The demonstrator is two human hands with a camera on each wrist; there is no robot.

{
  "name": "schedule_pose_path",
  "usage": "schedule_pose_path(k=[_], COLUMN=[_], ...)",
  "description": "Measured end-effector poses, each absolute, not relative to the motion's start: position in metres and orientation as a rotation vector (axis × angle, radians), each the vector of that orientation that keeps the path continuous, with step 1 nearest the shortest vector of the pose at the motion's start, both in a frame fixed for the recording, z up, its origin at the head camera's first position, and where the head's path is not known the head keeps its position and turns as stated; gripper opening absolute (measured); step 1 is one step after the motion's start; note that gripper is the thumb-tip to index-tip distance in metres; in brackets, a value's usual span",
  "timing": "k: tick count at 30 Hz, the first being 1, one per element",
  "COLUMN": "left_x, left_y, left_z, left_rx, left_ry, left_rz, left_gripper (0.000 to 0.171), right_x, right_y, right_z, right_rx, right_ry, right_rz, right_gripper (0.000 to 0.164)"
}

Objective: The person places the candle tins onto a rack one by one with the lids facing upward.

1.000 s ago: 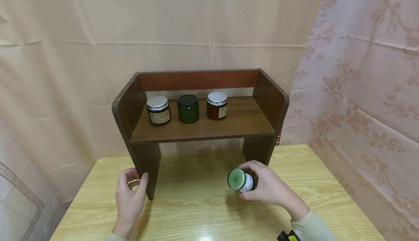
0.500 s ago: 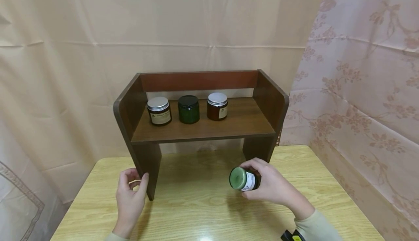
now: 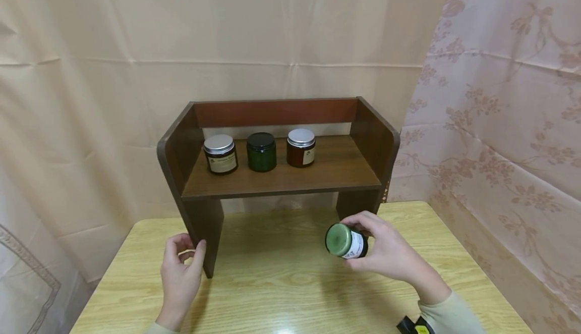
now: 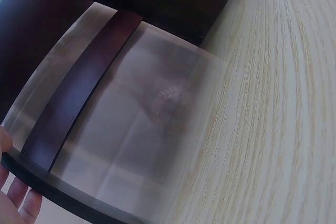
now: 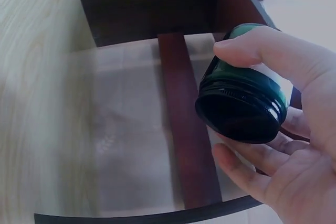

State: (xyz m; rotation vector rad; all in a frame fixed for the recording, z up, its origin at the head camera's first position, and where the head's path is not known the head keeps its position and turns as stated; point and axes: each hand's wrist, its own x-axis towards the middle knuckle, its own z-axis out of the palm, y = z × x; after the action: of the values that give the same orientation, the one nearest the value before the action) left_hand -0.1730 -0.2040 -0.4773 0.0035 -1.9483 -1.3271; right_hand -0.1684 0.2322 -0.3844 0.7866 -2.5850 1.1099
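Note:
My right hand grips a green glass jar in the air over the table, in front of the shelf's right leg. The jar is tilted on its side, its green base towards the head camera and a white label beside my fingers. In the right wrist view its black lid faces that camera. With thumb and fingers, my left hand holds the front edge of the left side panel of a dark brown wooden shelf. Only some of its fingertips show in the left wrist view.
On the shelf board stand a silver-lidded jar, a dark green jar and an amber jar with a silver lid. Beneath is a pale wood-grain table. Beige curtain hangs behind, floral cloth at right.
My right hand has moved right and slightly up with the green jar, which stays tilted. The left hand keeps its hold on the side panel.

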Motion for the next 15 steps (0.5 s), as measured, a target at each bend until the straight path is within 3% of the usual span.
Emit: schedule_pose_path(k=[15], left_x=[-0.174], left_y=[-0.204], left_z=[-0.480], left_rx=[0.019], left_ry=[-1.943], left_rz=[-1.316], left_gripper=[0.029], right_x=[-0.165], right_y=[0.245], right_z=[-0.370], right_rx=[0.843], right_ry=[-2.485], right_rz=[1.086], right_gripper=[0.073])
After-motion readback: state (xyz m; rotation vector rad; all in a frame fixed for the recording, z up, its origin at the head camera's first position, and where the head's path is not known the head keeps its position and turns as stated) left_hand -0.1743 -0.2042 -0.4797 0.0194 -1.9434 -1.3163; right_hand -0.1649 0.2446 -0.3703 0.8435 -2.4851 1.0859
